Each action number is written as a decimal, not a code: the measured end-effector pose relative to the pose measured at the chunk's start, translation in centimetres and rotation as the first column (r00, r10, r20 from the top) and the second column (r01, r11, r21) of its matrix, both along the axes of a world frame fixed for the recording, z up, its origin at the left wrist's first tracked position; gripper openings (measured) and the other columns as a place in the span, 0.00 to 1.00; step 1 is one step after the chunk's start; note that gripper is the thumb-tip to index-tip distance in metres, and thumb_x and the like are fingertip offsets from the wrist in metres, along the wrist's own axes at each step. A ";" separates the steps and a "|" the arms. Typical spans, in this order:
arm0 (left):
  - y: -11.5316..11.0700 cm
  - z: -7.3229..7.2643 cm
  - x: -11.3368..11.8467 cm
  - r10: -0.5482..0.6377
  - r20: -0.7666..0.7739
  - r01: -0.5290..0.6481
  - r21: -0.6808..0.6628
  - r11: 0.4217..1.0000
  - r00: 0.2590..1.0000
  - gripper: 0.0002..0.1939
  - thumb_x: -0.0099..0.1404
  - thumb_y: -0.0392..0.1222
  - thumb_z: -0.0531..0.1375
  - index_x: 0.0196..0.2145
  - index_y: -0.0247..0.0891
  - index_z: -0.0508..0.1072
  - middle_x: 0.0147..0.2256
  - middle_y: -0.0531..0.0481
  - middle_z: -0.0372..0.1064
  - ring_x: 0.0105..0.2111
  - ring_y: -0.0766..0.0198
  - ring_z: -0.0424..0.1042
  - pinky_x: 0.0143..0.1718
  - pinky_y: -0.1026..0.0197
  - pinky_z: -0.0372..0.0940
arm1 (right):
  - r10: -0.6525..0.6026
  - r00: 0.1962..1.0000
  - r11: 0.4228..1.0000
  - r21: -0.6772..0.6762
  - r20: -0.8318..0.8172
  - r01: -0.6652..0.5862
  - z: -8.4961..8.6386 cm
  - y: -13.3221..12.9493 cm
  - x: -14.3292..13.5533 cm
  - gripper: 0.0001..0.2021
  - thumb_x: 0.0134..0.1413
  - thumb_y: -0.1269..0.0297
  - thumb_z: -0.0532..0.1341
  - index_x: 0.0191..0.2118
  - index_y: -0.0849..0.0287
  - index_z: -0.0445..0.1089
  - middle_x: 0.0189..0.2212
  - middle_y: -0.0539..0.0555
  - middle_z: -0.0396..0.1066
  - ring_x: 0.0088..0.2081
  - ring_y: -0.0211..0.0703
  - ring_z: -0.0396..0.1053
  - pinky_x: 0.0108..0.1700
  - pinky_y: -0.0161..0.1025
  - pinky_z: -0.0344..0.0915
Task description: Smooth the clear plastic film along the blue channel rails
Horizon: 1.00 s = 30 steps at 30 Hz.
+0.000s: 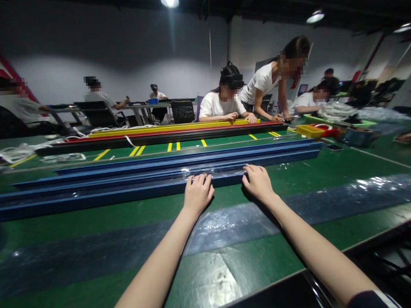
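Observation:
The nearest long blue profile [100, 196] lies across the green table, with clear film showing along it. My left hand [198, 191] rests over its front edge, fingers bent and closed on the profile. Near its right end, my right hand [257, 181] has its fingers curled over the same edge. Beyond the hands lie more blue profiles [278, 155], side by side. A long strip of clear plastic film [227, 222] lies flat on the table between my forearms and out to both sides.
Farther back lie black [176, 137], red and yellow profiles [148, 129]. A yellow tray [309, 130], a phone [333, 147] and bundled white material [338, 112] are at the back right. Two people lean over the far side; others sit behind. The table's front edge [269, 282] is near me.

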<state>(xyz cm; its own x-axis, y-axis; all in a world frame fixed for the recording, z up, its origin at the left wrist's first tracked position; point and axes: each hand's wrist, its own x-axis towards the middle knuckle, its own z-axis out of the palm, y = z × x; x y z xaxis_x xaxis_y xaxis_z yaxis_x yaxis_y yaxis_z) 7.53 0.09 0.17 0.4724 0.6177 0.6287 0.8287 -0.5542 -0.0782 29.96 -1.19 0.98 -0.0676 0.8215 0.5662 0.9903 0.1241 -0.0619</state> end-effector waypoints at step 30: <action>0.0 0.1 0.0 0.004 0.046 -0.006 0.034 0.999 0.999 0.19 0.63 0.38 0.49 0.51 0.36 0.66 0.48 0.39 0.66 0.49 0.53 0.64 0.54 0.47 0.51 | -0.045 0.999 0.999 -0.022 0.009 0.045 1.0 -1.3 -1.6 0.10 0.49 0.73 0.51 0.35 0.59 0.68 0.35 0.57 0.69 0.38 0.45 0.64 0.41 0.38 0.57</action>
